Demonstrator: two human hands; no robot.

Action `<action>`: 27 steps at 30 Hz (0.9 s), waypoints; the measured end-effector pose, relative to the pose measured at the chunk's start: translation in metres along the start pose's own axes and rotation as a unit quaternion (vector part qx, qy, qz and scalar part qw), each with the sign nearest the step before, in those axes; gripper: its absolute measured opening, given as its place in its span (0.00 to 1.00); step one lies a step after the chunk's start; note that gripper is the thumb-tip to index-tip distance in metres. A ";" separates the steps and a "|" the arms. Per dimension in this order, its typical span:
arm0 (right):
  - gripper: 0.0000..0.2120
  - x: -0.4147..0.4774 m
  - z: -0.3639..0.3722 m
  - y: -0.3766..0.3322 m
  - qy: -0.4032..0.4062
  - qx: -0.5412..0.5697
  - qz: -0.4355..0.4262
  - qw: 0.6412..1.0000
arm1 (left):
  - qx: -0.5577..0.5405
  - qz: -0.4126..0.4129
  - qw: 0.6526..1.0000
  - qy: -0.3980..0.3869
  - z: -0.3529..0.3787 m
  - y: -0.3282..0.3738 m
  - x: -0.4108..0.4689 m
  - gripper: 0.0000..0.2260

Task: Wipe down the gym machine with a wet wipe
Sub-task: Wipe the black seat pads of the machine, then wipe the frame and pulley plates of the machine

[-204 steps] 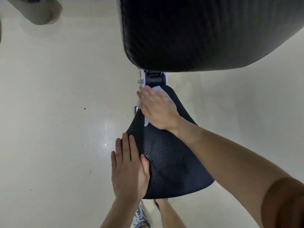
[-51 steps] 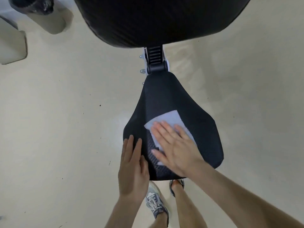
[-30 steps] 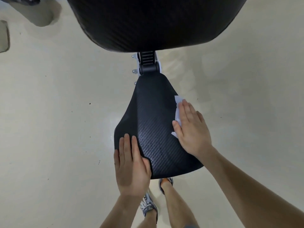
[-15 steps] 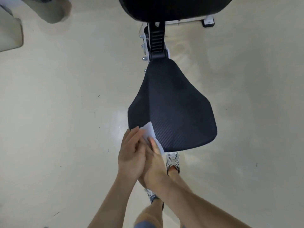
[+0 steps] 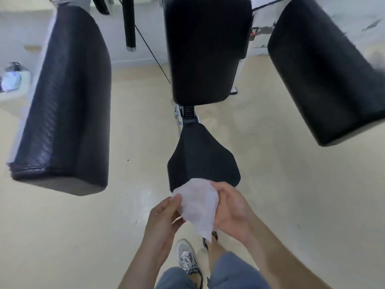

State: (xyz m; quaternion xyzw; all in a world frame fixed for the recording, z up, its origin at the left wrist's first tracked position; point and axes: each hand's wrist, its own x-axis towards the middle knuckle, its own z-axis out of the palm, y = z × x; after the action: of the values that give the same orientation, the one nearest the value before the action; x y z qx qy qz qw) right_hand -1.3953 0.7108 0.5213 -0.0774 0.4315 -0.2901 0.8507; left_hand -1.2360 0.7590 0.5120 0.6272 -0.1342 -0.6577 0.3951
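- Left hand (image 5: 164, 215) and right hand (image 5: 231, 211) are both pinching the wet wipe (image 5: 198, 207), spreading it between them, probably exposing a clean face.
- The seat (image 5: 202, 157) is lying just beyond their fingertips.

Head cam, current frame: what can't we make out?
Seat: near edge hidden behind the wet wipe and both hands.
Right hand: fingers hidden behind the wipe. The left hand pinches its edge.
Back pad: top cut off by the frame edge.
Right roller pad: cut by the top and right edges, blurred.
Object at the left edge: blurred, unidentifiable.
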 end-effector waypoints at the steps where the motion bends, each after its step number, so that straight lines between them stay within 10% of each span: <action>1: 0.24 -0.012 0.006 -0.005 -0.006 0.006 -0.004 1.000 | -0.015 0.014 1.000 -0.012 0.005 0.010 -0.011 0.12; 6: 0.23 -0.068 0.020 -0.022 -0.060 -0.179 -0.073 0.979 | 0.004 0.114 0.991 -0.068 0.034 0.063 -0.062 0.17; 16: 0.18 -0.177 0.029 -0.100 0.167 -0.301 -0.335 0.877 | 0.042 0.327 0.941 0.071 0.096 0.092 -0.106 0.12; 27: 0.12 -0.189 -0.033 -0.234 0.303 -0.499 -0.457 0.671 | 0.022 0.249 0.963 0.105 0.241 0.069 -0.043 0.10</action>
State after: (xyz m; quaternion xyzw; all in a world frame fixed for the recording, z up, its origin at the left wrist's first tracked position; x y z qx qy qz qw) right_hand -1.6077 0.6282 0.7206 -0.5858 0.6566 -0.3918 0.2688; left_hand -1.4402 0.6668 0.6326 0.6482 -0.2578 -0.4659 0.5443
